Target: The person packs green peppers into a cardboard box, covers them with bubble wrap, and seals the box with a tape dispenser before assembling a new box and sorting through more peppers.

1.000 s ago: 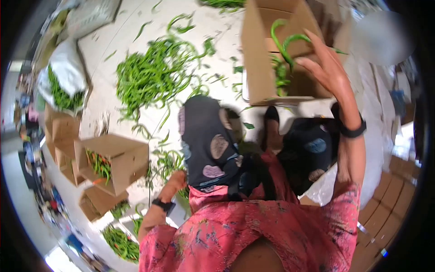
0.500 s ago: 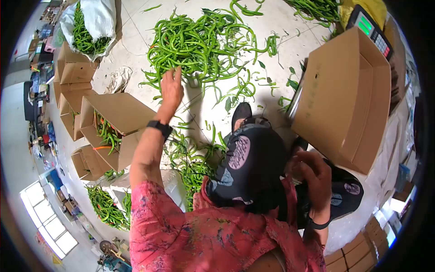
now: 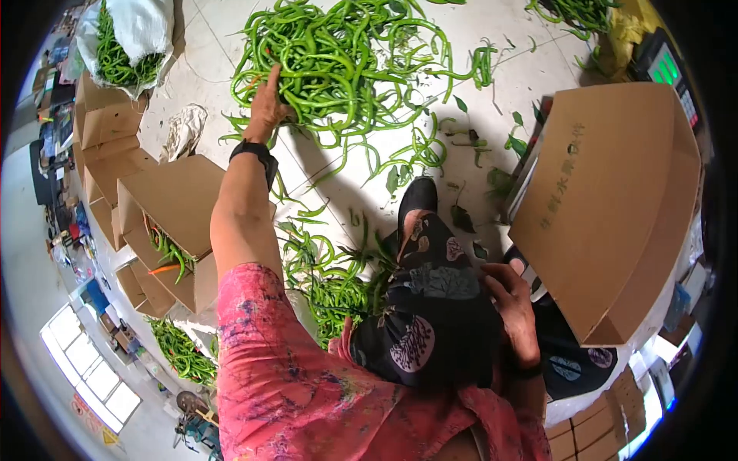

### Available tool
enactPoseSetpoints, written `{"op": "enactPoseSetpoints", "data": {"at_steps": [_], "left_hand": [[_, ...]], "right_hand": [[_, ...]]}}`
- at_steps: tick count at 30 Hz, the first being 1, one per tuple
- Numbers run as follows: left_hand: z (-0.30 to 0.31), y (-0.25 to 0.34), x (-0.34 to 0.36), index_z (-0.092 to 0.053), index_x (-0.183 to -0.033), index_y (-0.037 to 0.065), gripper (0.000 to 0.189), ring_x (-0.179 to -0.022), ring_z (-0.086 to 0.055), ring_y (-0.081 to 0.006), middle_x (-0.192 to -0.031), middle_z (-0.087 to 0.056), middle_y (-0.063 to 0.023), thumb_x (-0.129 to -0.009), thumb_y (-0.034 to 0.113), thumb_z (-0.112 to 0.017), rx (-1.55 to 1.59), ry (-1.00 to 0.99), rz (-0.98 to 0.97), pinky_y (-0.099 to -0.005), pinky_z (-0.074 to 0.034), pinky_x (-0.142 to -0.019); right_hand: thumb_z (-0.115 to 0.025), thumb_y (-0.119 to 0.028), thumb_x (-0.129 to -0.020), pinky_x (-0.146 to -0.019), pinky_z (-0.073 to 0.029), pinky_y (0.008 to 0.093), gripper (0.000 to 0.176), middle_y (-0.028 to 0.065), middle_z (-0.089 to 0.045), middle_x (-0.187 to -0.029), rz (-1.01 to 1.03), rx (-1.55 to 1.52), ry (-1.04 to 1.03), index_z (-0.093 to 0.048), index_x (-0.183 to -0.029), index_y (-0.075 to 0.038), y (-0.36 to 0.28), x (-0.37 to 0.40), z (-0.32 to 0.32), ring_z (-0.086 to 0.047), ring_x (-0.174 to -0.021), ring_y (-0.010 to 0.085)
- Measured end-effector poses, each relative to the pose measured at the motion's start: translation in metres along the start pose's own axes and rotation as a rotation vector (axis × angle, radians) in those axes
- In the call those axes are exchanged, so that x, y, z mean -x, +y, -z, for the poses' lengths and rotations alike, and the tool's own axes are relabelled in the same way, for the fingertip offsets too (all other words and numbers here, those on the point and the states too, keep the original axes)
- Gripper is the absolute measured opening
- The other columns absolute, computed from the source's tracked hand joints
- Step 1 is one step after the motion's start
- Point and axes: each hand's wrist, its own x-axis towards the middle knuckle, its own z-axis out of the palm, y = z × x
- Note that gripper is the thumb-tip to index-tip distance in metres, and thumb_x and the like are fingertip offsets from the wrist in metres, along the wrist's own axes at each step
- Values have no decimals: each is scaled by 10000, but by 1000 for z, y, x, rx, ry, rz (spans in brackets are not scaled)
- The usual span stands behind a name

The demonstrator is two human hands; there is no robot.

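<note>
Large box, head view: large box (image 3: pixel 596 200) tilted at the right of the person, dark printing on its near panel; contents hidden from this angle.
Left box: left box (image 3: pixel 171 201) lies open at the left, holding green peppers and one orange-red one.
Sack: white sack (image 3: pixel 142 34), mouth open, green peppers showing inside.
Scale: scale (image 3: pixel 666 67) with lit green digits, just behind the large box.
Peppers: main pile (image 3: pixel 330 61) on the tiled floor (image 3: pixel 211 27); long, slender, curved, glossy bright green, tangled together, with a few loose ones and leaves at its near side.
Second heap: more green peppers (image 3: pixel 338 300) beside the person's knee, on the left.
Left hand: left hand (image 3: pixel 267 107) at the near left edge of the main pile, index finger extended against the peppers; lower fingers hidden, so grip cannot be told.
Right hand: right hand (image 3: pixel 513 307) beside the knee, well apart from the main pile; fingers bent, palm hidden, grip cannot be told.
</note>
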Motion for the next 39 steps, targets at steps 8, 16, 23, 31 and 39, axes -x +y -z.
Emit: {"op": "enactPoseSetpoints", "data": {"at_steps": [8, 16, 23, 31, 39], "left_hand": [[-58, 105, 85, -438, -1348, 126, 758, -988, -581, -418, -1033, -621, -240, -655, 74, -739, 171, 106, 13, -470, -486, -868], [-46, 186, 120, -480, -1277, 82, 621, -822, -623, -440, -912, -626, -268, -697, 38, -699, 247, -29, 5, -479, -497, -733], [86, 215, 121, -570, -1227, -3, 468, -857, -680, -191, -979, -705, -158, -777, 29, -698, 352, 204, 77, -315, -530, -770], [160, 227, 104, -556, -1182, -14, 282, -733, -577, -102, -913, -628, -62, -910, 57, -572, 1223, -25, 186, -235, -491, -630], [207, 270, 128, -461, -1251, 44, 428, -586, -442, -73, -828, -526, -19, -900, 193, -655, 1630, -151, -3, -183, -358, -475]], "right_hand": [[-551, -180, -929, -861, -440, 280, 303, 98, -651, -1031, 56, 63, -17, -605, -1138, 32, -17, 0, -16, -593, -939, 165], [-564, -177, -931, -780, -455, 261, 289, 72, -648, -993, 297, 199, -11, -609, -1143, 15, 1, 7, -9, -594, -891, 131], [-587, -177, -921, -774, -461, 256, 305, 74, -658, -998, 198, -28, -47, -606, -1149, 24, 6, 9, 0, -599, -899, 132], [-587, -151, -928, -815, -493, 292, 275, 93, -676, -977, 382, 109, -99, -621, -1141, 19, 4, 18, -4, -637, -961, 172], [-606, -144, -919, -724, -495, 248, 240, 78, -692, -964, 439, -128, -158, -635, -1113, -4, -17, 44, -6, -640, -822, 110]]}}
